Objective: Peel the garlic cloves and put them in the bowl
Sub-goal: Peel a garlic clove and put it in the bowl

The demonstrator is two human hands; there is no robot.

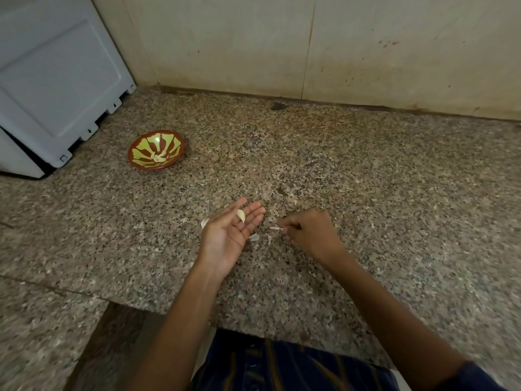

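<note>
A peeled garlic clove (241, 215) lies on the fingers of my left hand (229, 236), which is held palm up with straight fingers above the granite counter. Just to its right, my right hand (310, 232) is curled and pinches a thin white scrap of garlic skin (275, 228) between its fingertips. A red bowl (134, 160) with a green leaf pattern sits at the back left and holds a few peeled cloves (159, 157). More pale skin pieces (254, 237) lie on the counter beside and under my left hand.
The speckled granite counter (366, 193) runs back to a stained beige wall (282, 46). A white appliance (53, 80) stands at the back left, close behind the bowl. The counter's front edge (253, 331) is near my body.
</note>
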